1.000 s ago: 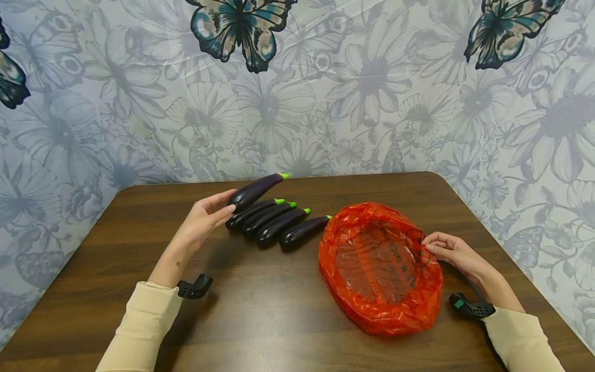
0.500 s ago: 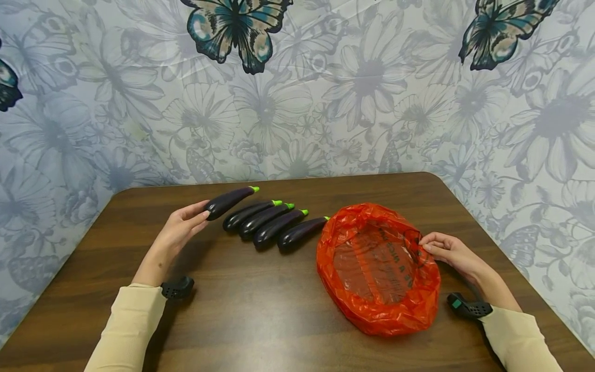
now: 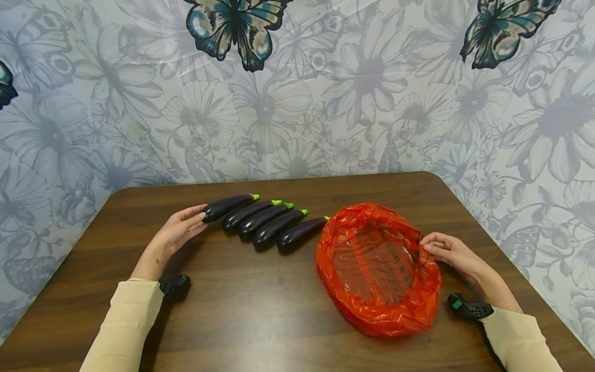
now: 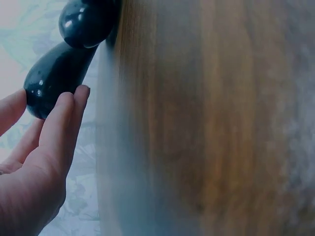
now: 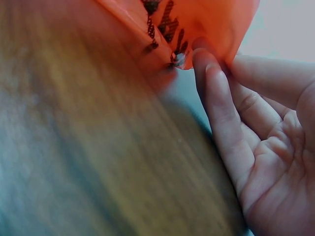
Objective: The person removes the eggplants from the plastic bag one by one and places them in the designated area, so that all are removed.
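My left hand (image 3: 173,235) grips the blunt end of a dark purple eggplant (image 3: 226,207), the leftmost of a slanted row. Its green stem points away to the right. In the left wrist view, thumb and fingers lie on either side of that eggplant (image 4: 54,81). Several more eggplants (image 3: 279,227) rest side by side just to its right. A red plastic bag (image 3: 378,323) with dark lettering stands on the table, its mouth spread wide and rim rolled. My right hand (image 3: 457,258) pinches the bag's right rim, also visible in the right wrist view as thin red plastic (image 5: 211,24).
The brown wooden table (image 3: 251,310) has rounded far corners and ends against a flowered wall (image 3: 297,113). The rightmost eggplant's stem is close to the bag's left side. Each wrist wears a black camera band (image 3: 175,285).
The left hand has carried its eggplant leftward and down, from above the row to its left end. The right hand has stayed at the bag's rim.
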Motion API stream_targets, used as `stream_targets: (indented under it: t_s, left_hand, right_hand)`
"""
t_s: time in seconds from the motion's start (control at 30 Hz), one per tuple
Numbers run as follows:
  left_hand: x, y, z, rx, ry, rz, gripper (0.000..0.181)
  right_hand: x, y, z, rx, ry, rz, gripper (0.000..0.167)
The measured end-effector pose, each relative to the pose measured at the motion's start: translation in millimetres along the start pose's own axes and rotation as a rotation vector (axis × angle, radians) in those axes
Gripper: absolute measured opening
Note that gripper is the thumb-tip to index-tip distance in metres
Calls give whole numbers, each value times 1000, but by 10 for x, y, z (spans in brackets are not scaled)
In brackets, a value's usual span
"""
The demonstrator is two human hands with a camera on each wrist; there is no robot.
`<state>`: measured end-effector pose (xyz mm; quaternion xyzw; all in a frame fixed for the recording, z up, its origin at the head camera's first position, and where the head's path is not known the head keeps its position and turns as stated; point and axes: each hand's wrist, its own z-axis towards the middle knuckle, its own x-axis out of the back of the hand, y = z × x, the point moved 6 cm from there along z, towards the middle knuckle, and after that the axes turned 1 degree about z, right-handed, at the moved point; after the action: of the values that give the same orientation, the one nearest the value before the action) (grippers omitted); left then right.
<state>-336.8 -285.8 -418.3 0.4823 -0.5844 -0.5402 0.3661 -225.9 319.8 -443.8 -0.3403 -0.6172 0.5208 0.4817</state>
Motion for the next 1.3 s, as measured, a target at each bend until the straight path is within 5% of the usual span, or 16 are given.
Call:
stream_targets:
  t_s: [0.2,0.53,0.73,1.3]
  left_hand:
    - [-17,-38,19,50,6,34,66]
    - [-44,-68,71,18,41,367,58]
    - [-25,-22,63,-54,73,579,55]
    - [-16,-8,76,-97,86,602,59]
  right_hand:
    - [-4,-20,-11,3,-12,22,15]
    - [-23,-10,-1,5,-18,26,15]
    - [-28,-16,17,5,-22,31,15]
    - [-22,-36,47,66,-38,63,24]
